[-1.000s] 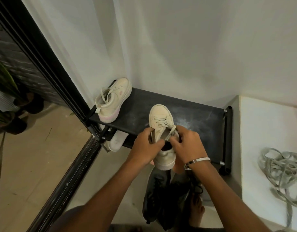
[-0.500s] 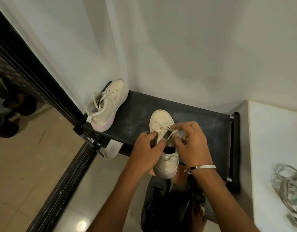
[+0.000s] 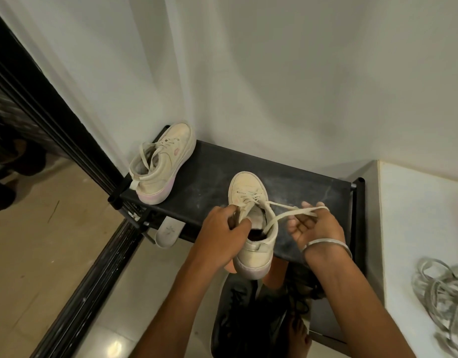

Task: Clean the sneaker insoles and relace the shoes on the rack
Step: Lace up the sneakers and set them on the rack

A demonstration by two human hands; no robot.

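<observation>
White wall [image 3: 274,73], beige tiled floor [image 3: 42,254], black door frame [image 3: 55,112] left, white counter [image 3: 416,215] right.

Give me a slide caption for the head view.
Left hand steadies a cream sneaker on the black rack while the right hand pulls its lace sideways.

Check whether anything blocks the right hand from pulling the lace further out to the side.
Nothing visible does. The right hand holds the lace looped over its fingers, out over bare rack top; the rack's side post stands farther right.
</observation>
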